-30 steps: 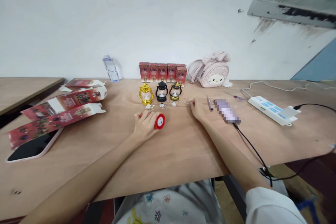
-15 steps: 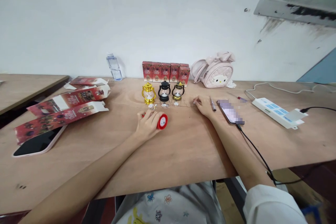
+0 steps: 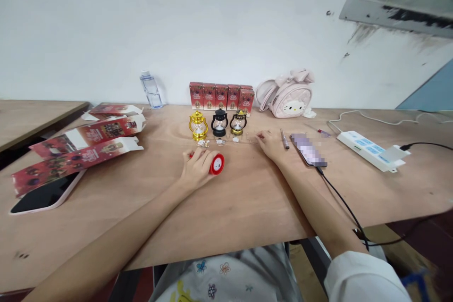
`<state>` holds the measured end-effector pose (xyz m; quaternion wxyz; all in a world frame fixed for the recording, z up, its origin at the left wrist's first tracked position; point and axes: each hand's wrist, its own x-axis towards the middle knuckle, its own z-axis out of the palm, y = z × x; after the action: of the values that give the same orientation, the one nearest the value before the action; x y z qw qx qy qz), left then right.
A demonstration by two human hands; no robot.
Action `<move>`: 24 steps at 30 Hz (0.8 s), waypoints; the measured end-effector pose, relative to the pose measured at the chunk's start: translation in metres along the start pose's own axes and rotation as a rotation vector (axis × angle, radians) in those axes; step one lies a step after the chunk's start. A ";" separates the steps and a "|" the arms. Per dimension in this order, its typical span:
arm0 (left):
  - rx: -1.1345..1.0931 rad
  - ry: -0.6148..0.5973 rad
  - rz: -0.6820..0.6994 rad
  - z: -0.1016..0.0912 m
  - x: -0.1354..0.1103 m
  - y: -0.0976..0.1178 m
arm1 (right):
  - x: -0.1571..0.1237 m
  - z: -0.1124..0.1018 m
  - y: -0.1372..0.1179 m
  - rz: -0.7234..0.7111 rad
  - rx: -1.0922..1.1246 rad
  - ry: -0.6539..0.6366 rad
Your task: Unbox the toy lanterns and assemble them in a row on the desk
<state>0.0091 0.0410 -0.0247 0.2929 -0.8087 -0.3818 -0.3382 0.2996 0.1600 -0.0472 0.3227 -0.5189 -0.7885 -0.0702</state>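
My left hand (image 3: 196, 168) rests on the wooden table (image 3: 230, 207), fingers wrapped round a small red lantern (image 3: 216, 163) lying on its side with its round base facing me. My right hand (image 3: 271, 144) lies farther right, fingertips pinched at a tiny piece I cannot make out, near small bits on the table. Behind both hands stand a gold lantern (image 3: 197, 126), a black lantern (image 3: 219, 122) and a dark gold lantern (image 3: 237, 123) in a row, with small tags in front of them.
A row of red boxes (image 3: 221, 96) and a water bottle (image 3: 149, 89) line the wall. A pink bag (image 3: 288, 96) sits right of them. A screwdriver (image 3: 283, 138), a phone (image 3: 307, 150) on a cable and a power strip (image 3: 371, 148) lie right. Flattened red cartons (image 3: 78, 148) and a tablet (image 3: 46, 193) lie left.
The head camera has shifted slightly. Both hands keep their places; the left hand still holds the red lantern.
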 end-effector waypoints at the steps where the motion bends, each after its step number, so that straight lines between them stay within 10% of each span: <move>1: -0.003 0.003 0.000 0.000 0.000 0.000 | 0.000 0.001 -0.003 -0.021 -0.021 -0.012; 24: 0.011 -0.063 -0.006 0.001 -0.002 0.000 | 0.001 -0.008 -0.033 -0.199 -0.298 -0.279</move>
<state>0.0086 0.0410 -0.0264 0.2841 -0.8162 -0.3954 -0.3112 0.2745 0.1421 -0.0331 0.1216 -0.4851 -0.8537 -0.1450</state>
